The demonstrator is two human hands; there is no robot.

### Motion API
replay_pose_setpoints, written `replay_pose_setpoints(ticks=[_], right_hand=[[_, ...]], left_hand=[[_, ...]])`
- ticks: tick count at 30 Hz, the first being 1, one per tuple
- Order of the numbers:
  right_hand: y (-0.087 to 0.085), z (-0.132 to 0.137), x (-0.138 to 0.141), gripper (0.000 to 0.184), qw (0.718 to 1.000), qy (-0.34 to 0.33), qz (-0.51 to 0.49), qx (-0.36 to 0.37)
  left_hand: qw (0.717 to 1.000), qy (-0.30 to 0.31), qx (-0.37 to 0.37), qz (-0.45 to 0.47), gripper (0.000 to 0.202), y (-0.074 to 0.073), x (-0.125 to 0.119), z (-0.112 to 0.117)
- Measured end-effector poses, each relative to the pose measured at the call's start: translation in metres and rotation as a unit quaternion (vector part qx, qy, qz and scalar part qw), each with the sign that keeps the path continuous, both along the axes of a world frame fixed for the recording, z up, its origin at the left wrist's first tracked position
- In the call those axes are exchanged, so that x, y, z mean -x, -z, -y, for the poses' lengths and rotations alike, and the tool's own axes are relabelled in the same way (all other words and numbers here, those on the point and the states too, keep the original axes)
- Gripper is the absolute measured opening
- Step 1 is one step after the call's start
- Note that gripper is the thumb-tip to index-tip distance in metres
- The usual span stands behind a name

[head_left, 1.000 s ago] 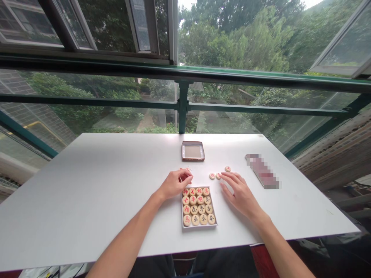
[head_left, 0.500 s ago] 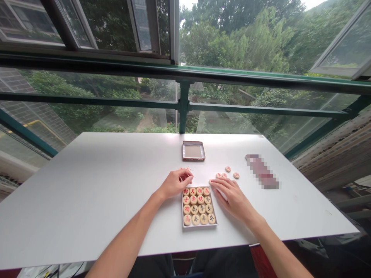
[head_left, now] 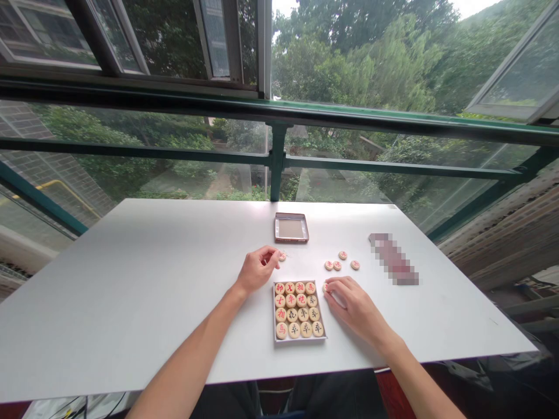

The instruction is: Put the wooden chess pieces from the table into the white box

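Note:
A shallow open box point(head_left: 300, 341) sits near the front of the table, filled with rows of round xiangqi pieces marked in red or black. Beyond its far left corner, my left hand point(head_left: 258, 270) is closed in a pinch, fingertips at the left edge of a red-marked xiangqi piece point(head_left: 282, 256). To the right of the box, my right hand point(head_left: 356, 302) has its fingers closed on another xiangqi piece point(head_left: 325, 287), which they partly cover. Past that hand lie several loose red-marked pieces, among them one xiangqi piece point(head_left: 343, 255) farthest back.
An open box lid point(head_left: 291, 240) lies at the back middle of the white table point(head_left: 174, 279). A blurred, pixelated long object point(head_left: 395, 261) rests on the right. Behind the table's far edge stands a green railing point(head_left: 276, 169) with glass panels.
My left hand has drawn back left from the box's far edge, uncovering a red-marked piece. My right hand has moved slightly nearer and right, its piece shifting along.

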State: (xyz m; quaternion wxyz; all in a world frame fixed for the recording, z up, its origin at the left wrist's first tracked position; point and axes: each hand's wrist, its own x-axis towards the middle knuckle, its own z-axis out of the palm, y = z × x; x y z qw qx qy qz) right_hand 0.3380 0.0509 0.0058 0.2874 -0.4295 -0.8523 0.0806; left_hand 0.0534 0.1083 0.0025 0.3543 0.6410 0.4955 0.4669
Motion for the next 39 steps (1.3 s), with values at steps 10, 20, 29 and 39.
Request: replay_pose_setpoints(ticks=[10,20,29,39], right_hand=[[-0.015,-0.036,-0.002,0.012,0.997,0.016,-0.067,0.018],[-0.038,-0.072,0.056,0.018,0.987,-0.062,-0.143,0.026],[-0.018,-0.062,0.073,0.02,0.961,-0.101,-0.224,0.131],[-0.004,-0.063,0.067,0.022,0.93,-0.089,-0.271,0.231]], left_hand=[[1.0,-0.008,0.004,0.018,0.032,0.001,0.0,0.001],[0.999,0.048,0.016,0.02,0.032,0.004,-0.003,0.003],[0.997,0.068,0.008,0.023,0.027,0.004,-0.003,0.003],[0.998,0.063,0.004,-0.011,0.024,0.003,-0.003,0.005]])
